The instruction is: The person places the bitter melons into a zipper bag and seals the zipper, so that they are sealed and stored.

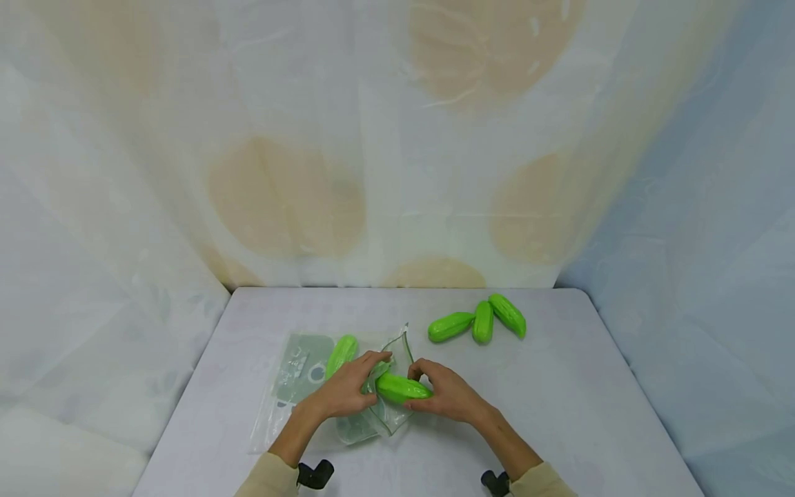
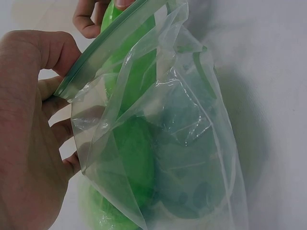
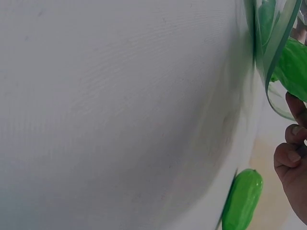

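My left hand [image 1: 346,390] grips the mouth of a clear zip bag [image 2: 187,115] by its green seal strip. My right hand [image 1: 447,392] pinches the outer end of a bright green ridged gourd [image 1: 402,388], whose other end is inside the bag mouth. In the left wrist view, the gourd shows green through the clear film. Another green gourd [image 1: 341,353] lies just beyond the left hand, over the flat bag material. In the right wrist view, the right hand [image 3: 292,163] is partly cut off at the frame edge.
Three more green gourds [image 1: 483,322] lie close together at the back right of the white table [image 1: 559,400]. Flat clear bags [image 1: 304,366] with grey-green printing lie under and left of the hands. Pale curtains [image 1: 385,172] hang behind and at both sides.
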`<state>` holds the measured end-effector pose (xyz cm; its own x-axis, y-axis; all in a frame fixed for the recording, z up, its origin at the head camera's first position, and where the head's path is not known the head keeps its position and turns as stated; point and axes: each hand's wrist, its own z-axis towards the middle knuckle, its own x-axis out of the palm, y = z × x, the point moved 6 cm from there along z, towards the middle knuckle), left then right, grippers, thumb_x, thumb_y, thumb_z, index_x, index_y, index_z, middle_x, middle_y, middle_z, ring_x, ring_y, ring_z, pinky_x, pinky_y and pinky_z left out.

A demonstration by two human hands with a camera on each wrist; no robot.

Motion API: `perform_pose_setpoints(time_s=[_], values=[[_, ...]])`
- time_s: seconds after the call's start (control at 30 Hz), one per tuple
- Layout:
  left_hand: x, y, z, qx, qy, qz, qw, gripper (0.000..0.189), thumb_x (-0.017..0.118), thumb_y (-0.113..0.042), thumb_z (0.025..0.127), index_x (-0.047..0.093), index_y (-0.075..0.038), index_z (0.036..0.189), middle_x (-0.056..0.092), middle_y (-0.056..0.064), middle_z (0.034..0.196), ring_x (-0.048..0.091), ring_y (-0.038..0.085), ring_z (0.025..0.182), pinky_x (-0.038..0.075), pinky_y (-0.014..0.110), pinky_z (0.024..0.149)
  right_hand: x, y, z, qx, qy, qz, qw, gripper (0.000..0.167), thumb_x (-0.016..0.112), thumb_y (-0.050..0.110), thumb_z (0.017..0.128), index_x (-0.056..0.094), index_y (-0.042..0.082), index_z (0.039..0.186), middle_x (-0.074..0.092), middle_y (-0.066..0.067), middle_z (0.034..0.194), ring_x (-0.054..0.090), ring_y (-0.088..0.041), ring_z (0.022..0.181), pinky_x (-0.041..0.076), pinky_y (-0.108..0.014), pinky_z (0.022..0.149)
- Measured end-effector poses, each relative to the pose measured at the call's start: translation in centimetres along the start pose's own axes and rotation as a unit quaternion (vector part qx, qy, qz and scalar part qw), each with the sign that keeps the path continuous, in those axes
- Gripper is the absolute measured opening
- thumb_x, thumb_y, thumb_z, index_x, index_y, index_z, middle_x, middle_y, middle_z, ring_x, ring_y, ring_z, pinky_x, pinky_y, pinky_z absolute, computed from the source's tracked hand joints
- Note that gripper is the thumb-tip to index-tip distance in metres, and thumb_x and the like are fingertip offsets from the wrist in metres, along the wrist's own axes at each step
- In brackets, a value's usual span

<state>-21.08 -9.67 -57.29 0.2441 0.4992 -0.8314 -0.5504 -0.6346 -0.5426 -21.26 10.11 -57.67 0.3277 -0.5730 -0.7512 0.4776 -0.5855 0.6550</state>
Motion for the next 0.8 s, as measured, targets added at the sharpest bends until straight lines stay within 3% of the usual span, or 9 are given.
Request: perform_pose_setpoints(time_s=[0.23, 0.57, 0.8], values=[[0.0, 0.0, -0.01, -0.003, 0.005, -0.002, 1.0, 0.079, 0.064, -0.014, 0.082, 0.036, -0.015, 0.155, 0.05, -0.001, 0.146, 0.054, 0.019, 0.127, 0.048, 0.047, 0.101, -0.05, 0.51, -0.01, -0.016, -0.007, -0.02, 0.9996, 0.042, 0.081, 0.045, 0.082, 0.059, 0.029, 0.115, 0.061, 0.015, 0.109, 0.057, -0.005, 0.102, 0.049, -0.034, 0.089], [-0.07, -0.02, 0.02, -0.009, 0.008, -0.002, 0.9999, 0.079, 0.065, -0.015, 0.082, 0.036, -0.017, 0.156, 0.049, -0.003, 0.147, 0.054, 0.016, 0.125, 0.048, 0.045, 0.101, 0.02, 0.71, 0.13, -0.023, -0.02, -0.078, 0.9964, 0.041, 0.079, 0.047, 0.083, 0.062, 0.031, 0.115, 0.054, 0.01, 0.108, 0.057, -0.017, 0.102, 0.049, -0.034, 0.087], [-0.09, -0.07, 0.02, 0.003, 0.0, 0.0, 1.0, 0.08, 0.064, -0.014, 0.082, 0.035, -0.022, 0.156, 0.049, -0.002, 0.147, 0.055, 0.017, 0.126, 0.048, 0.046, 0.1, 0.06, 0.76, 0.25, -0.028, -0.029, -0.113, 0.9928, 0.042, 0.078, 0.049, 0.083, 0.062, 0.032, 0.118, 0.048, 0.011, 0.105, 0.051, -0.007, 0.097, 0.049, -0.028, 0.082]])
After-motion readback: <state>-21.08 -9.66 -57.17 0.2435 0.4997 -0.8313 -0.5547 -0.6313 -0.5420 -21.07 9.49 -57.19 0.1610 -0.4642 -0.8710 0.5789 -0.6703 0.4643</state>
